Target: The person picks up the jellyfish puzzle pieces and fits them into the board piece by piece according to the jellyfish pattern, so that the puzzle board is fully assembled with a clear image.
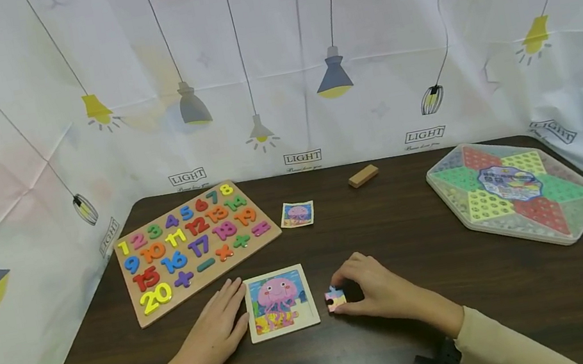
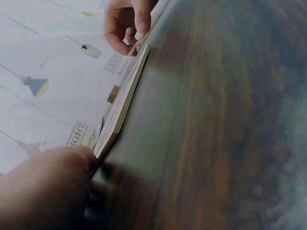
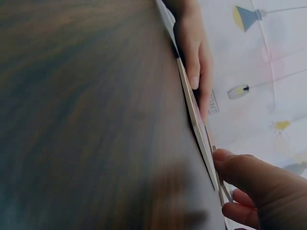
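A square jellyfish puzzle in a pale wooden frame lies on the dark table, with a bare gap at its lower right corner. My left hand rests flat beside it, fingers fairly straight and touching the frame's left edge. To the right of the frame, my right hand pinches a small puzzle piece between thumb and fingers. In the left wrist view the frame is seen edge-on past the left thumb. The right wrist view shows the right thumb against the thin piece.
A wooden number board lies back left. Near it is a small jellyfish picture card. A wooden block lies at the back, and a hexagonal board-game box at right. A lamp-printed sheet hangs behind the table.
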Demonstrator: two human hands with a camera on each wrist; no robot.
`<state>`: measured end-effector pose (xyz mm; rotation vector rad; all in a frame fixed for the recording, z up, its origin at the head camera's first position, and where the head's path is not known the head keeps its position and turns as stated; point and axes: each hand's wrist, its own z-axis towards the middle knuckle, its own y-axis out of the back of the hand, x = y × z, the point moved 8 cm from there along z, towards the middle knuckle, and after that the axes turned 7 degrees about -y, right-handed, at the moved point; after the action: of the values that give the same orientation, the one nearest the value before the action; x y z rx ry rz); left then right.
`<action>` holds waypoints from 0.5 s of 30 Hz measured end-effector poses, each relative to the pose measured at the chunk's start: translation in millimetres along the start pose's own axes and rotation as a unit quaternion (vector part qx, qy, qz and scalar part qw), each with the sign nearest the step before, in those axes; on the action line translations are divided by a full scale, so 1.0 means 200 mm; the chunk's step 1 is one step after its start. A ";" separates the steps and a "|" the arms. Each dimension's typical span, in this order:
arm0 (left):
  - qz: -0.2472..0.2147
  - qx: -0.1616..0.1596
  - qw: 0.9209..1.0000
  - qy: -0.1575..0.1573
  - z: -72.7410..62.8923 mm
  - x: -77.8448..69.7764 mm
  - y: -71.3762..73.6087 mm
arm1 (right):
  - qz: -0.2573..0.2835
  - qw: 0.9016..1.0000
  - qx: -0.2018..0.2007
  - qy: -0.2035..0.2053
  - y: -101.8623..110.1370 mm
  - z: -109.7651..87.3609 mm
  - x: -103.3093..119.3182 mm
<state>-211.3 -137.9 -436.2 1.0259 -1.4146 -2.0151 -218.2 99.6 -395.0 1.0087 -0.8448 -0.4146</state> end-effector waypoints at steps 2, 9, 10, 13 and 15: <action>-0.001 -0.001 1.000 0.000 0.00 0.00 0.00 | -0.002 1.000 0.004 0.002 -0.01 0.02 0.01; -0.001 0.000 1.000 0.001 0.00 0.00 0.00 | 0.002 1.000 0.011 0.006 -0.05 0.06 0.05; -0.002 0.000 1.000 0.001 0.00 0.00 0.00 | 0.004 1.000 0.010 0.008 -0.05 0.07 0.06; 0.000 0.000 1.000 0.000 0.00 0.00 0.00 | 0.007 1.000 0.007 0.013 -0.06 0.08 0.08; 0.000 0.000 1.000 -0.001 0.00 0.00 0.00 | 0.009 1.000 0.004 0.015 -0.07 0.10 0.09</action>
<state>-211.7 -138.0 -435.9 1.0250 -1.4158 -2.0160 -221.1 70.0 -394.8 1.0119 -0.8284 -0.3802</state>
